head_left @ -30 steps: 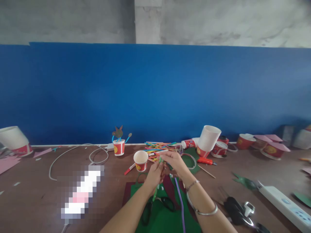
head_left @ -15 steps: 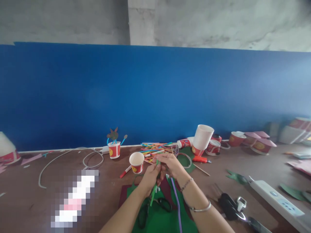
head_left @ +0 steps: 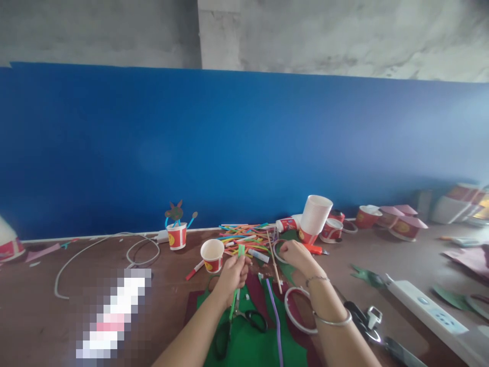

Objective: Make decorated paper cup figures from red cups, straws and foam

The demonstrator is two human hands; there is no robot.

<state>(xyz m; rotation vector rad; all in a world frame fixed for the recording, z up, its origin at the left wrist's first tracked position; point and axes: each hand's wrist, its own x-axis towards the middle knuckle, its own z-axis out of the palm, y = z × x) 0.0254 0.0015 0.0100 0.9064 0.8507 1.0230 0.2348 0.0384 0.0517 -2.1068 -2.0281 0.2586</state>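
My left hand point(head_left: 234, 275) is closed round a thin green strip point(head_left: 241, 250), whose top end pokes out above the thumb while the rest hangs below the fist. Black-handled scissors point(head_left: 255, 320) lie under that hand on green sheet material point(head_left: 252, 346). My right hand point(head_left: 298, 256) is at the right, fingers curled, beside a pale ring point(head_left: 278, 251) that looks like a tape roll; whether it grips anything is hidden. A second pale ring point(head_left: 287, 310) lies by my right forearm. Between the hands are a wooden stick point(head_left: 274, 267), a glue stick point(head_left: 259, 255) and a purple strip point(head_left: 275, 321).
Many coloured strips point(head_left: 244, 234) are heaped behind my hands. Paper cups stand near, one open point(head_left: 212, 250), one holding a craft figure point(head_left: 177, 237), and a tall stack point(head_left: 315, 216). A box cutter point(head_left: 314, 249), keys point(head_left: 374, 321) and a power strip point(head_left: 424, 303) lie to the right.
My hands have come apart. The right has moved away to the right, beside the ring, while the left keeps the green strip. The glue stick and wooden stick now show more fully.
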